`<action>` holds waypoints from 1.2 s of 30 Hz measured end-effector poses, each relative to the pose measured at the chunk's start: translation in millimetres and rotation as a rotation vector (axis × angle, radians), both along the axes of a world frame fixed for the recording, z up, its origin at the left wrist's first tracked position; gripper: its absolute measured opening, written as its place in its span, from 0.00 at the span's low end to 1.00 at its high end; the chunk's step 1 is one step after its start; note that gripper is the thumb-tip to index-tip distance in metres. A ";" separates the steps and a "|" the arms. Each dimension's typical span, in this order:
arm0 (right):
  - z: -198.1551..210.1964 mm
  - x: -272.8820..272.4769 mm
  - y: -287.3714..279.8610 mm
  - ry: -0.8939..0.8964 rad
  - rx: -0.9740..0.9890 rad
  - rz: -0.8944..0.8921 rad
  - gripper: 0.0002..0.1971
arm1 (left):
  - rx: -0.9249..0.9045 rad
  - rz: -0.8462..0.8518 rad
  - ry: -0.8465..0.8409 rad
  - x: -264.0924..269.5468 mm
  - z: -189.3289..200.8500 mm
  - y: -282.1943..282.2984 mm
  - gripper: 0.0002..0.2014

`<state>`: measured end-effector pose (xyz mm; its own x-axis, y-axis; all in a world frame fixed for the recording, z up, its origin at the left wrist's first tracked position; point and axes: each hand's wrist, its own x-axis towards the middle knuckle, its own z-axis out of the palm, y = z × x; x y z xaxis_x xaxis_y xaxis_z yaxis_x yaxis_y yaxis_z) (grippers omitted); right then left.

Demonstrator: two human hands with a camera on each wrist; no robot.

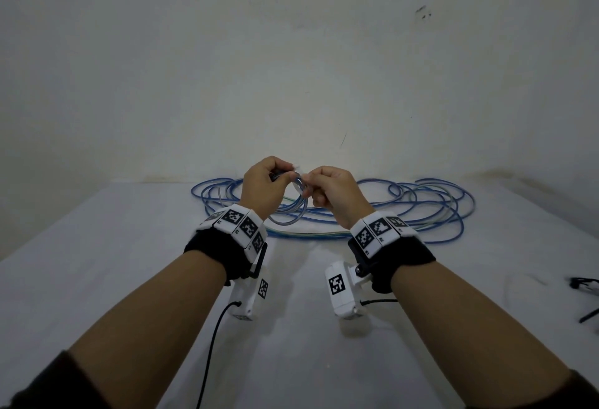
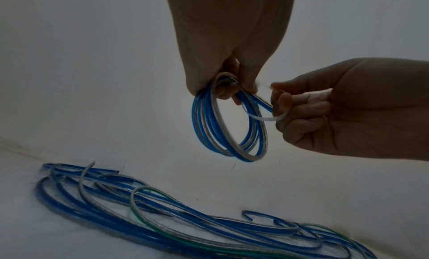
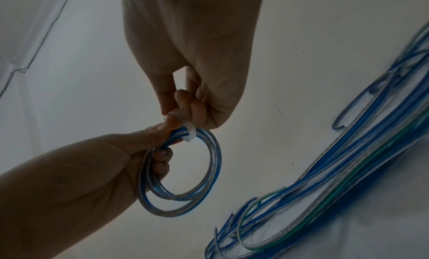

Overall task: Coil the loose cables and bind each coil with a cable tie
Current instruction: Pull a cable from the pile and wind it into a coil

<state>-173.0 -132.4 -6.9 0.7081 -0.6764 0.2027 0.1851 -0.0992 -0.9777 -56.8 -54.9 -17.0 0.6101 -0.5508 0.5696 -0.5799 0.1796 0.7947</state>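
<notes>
My left hand (image 1: 263,185) grips the top of a small blue-and-clear cable coil (image 1: 293,211) and holds it in the air above the table. The coil (image 2: 228,127) hangs down as a ring from the curled left fingers (image 2: 228,92). My right hand (image 1: 330,191) pinches a white cable tie (image 2: 264,118) that loops around the coil's strands near the top. In the right wrist view the tie (image 3: 190,132) crosses over the coil (image 3: 185,173) just below my right fingertips (image 3: 173,121).
A pile of loose blue, clear and green cables (image 1: 405,211) lies on the white table (image 1: 129,279) by the wall, behind the hands. Black items (image 1: 585,285) lie at the table's right edge. A black lead (image 1: 212,337) runs from my left wrist camera.
</notes>
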 end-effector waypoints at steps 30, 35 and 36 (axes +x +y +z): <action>1.6 4.0 3.0 -0.015 -0.090 -0.007 0.06 | 0.059 0.022 -0.328 -0.5 -5.0 10.9 0.04; 7.5 10.3 -6.1 0.058 -0.114 -0.088 0.08 | 0.084 -0.026 -0.327 -6.5 -5.7 12.5 0.06; 7.8 11.3 -7.6 0.069 -0.098 -0.095 0.08 | 0.089 -0.036 -0.336 -7.1 -4.7 13.3 0.06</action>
<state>-161.7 -140.0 0.9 0.6567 -0.7202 0.2239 0.1028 -0.2086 -0.9726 -63.9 -41.6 -21.7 0.3757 -0.6252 0.6841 -0.8062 0.1437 0.5740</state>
